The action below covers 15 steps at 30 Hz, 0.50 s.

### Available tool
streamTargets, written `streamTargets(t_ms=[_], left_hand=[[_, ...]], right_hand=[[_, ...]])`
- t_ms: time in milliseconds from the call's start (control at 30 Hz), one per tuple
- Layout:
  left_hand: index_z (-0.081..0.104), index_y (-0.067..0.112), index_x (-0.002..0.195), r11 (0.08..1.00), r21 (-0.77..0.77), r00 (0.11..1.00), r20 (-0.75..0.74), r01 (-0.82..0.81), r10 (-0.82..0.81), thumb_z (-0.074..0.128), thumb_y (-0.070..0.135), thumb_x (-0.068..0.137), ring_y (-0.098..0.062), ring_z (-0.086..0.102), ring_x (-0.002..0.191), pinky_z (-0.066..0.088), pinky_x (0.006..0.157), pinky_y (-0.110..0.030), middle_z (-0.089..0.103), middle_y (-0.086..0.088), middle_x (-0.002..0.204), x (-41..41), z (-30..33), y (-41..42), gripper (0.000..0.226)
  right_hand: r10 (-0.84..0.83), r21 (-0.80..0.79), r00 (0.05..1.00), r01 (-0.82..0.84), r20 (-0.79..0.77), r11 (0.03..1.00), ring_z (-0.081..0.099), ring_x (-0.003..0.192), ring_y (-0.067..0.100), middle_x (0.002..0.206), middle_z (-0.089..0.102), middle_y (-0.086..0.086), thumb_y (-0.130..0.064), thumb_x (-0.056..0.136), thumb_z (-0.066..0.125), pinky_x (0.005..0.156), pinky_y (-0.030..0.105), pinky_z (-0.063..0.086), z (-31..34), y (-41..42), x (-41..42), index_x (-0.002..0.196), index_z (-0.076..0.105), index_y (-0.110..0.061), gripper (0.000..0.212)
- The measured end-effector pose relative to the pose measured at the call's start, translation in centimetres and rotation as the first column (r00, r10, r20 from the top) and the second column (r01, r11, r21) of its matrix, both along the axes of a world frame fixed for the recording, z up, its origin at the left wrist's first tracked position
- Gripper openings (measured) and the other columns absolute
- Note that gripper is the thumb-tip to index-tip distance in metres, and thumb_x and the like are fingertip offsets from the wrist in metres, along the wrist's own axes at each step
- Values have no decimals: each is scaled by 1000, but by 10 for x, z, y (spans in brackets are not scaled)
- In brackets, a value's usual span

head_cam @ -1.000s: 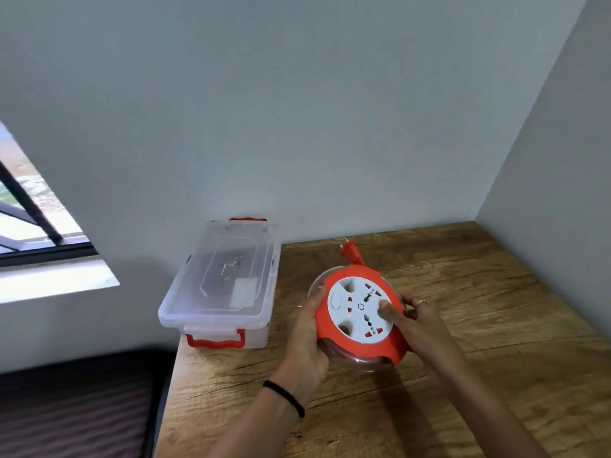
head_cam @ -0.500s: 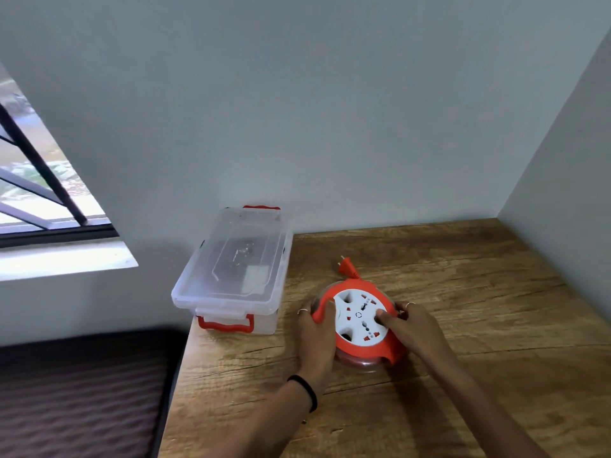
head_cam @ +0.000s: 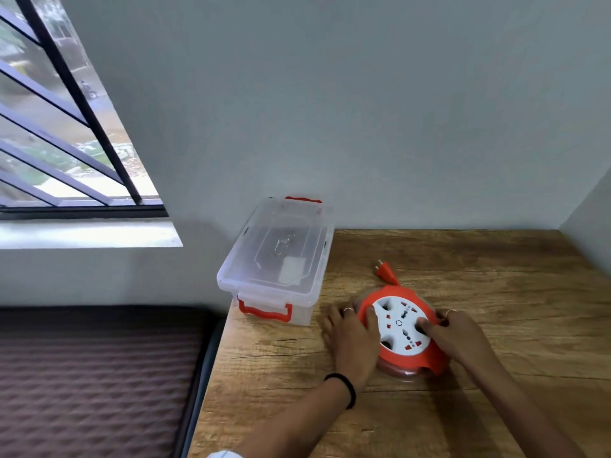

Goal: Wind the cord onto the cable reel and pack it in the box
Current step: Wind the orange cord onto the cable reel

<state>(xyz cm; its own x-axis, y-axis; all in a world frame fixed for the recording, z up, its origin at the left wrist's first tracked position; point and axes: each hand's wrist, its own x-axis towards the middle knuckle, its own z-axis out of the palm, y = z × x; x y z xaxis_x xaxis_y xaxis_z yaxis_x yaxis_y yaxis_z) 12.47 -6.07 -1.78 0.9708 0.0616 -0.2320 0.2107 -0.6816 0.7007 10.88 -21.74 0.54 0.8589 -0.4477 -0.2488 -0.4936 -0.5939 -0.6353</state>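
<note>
On the counter (head_cam: 496, 325) both hands clasp the cable reel (head_cam: 401, 328); the loose plug (head_cam: 384, 271) may snag the closed box (head_cam: 277, 259)

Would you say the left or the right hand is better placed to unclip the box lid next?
Probably the left hand: it grips the reel's left side, nearest the box and its red latch. The right hand holds the far side.

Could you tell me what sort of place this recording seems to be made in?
Probably a room in a home: a wooden table set in a corner of plain grey walls, a barred window looking outdoors, and a quilted brown mattress beside the table.
</note>
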Motion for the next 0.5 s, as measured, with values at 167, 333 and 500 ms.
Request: streamTargets(t_ms=[167,333,500], left_hand=[[45,14,137,977,-19,968,-135,212,-212,44,45,94,-29,21,141,24,115,-43,24,-10,150,1,23,15,53],[67,28,114,868,-220,894,58,446,-445,53,39,94,-7,64,94,54,84,-32,69,5,109,-7,86,50,27],[70,17,113,964,-90,904,378,249,-198,57,26,96,3,59,80,41,68,-6,71,3,111,36,130,119,24]], right_hand=[[28,-77,995,-36,-98,996,61,80,26,102,69,18,-24,84,67,63,28,39,6,3,5,103,68,0,31],[42,-232,999,-45,-18,972,50,117,37,136,46,22,-29,90,57,89,39,44,36,25,20,118,58,-2,39],[272,-160,949,-248,158,956,48,123,31,134,51,20,-32,92,56,96,34,38,83,69,42,132,48,0,53]])
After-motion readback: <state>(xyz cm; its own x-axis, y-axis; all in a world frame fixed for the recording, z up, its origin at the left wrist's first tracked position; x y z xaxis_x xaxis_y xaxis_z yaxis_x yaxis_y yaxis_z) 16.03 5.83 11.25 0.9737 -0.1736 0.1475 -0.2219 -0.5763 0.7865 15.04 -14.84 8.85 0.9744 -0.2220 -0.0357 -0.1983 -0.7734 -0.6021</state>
